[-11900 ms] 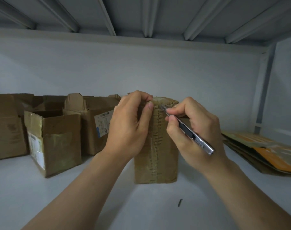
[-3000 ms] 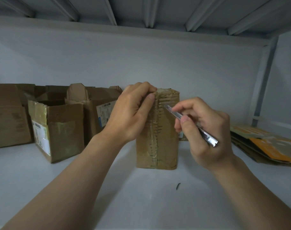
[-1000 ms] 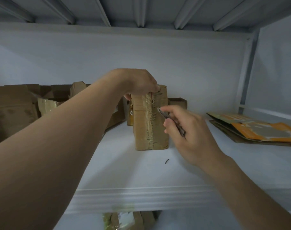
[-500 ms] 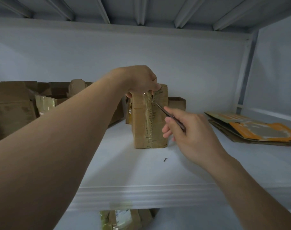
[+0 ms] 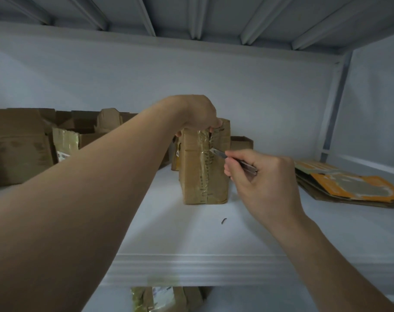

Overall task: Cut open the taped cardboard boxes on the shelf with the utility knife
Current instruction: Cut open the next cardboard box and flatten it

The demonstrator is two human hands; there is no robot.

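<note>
A narrow taped cardboard box [image 5: 193,176] stands upright in the middle of the white shelf [image 5: 191,235]. My left hand [image 5: 197,113] grips its top from above. My right hand [image 5: 263,176] holds a slim metal utility knife [image 5: 234,159] just right of the box. The blade tip touches the taped seam on the front face, about a third of the way down. The seam above the blade looks split.
Several opened cardboard boxes [image 5: 65,140] stand along the back left. A small open box [image 5: 241,141] sits behind the taped one. Flattened orange and brown cardboard [image 5: 349,185] lies at the right. A small dark scrap [image 5: 223,220] lies on the shelf. Another package [image 5: 164,298] shows on the shelf below.
The knife tip has moved down the taped seam from near the top edge. My right hand has shifted right and turned. My left hand keeps its grip on the box top.
</note>
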